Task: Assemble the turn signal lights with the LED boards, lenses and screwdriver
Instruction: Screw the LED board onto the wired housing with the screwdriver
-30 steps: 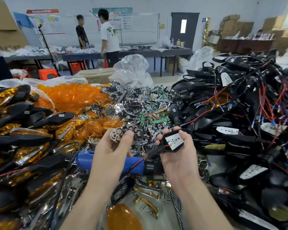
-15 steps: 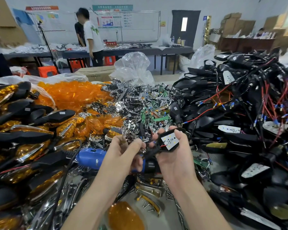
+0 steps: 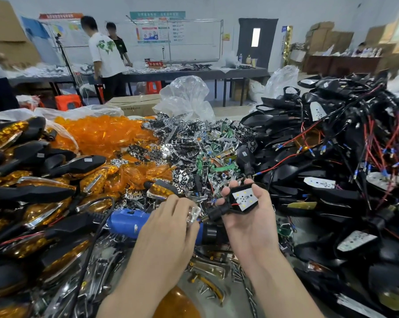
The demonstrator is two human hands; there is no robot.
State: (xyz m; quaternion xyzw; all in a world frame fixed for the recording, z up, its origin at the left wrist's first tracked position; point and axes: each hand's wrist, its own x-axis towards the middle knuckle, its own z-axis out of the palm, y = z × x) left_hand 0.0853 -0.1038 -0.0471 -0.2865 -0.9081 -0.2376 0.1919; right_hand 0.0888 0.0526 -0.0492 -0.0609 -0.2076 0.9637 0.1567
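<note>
Two busy hands here: right hand (image 3: 251, 226) grips a black housing (image 3: 227, 200) with LED board (image 3: 243, 198), left hand (image 3: 168, 228) pinches a shiny piece (image 3: 192, 213).

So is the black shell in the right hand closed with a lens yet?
Open: the white LED board lies bare in the housing the right hand holds, no lens over it; left hand pinches a chrome reflector.

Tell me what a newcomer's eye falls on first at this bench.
The heap of orange lenses at back left glows loudest, against the tangle of black housings and red wires on the right. In the foreground the right hand holds a black housing with a white LED board, while the left hand pinches a chrome piece over the blue screwdriver.
</note>
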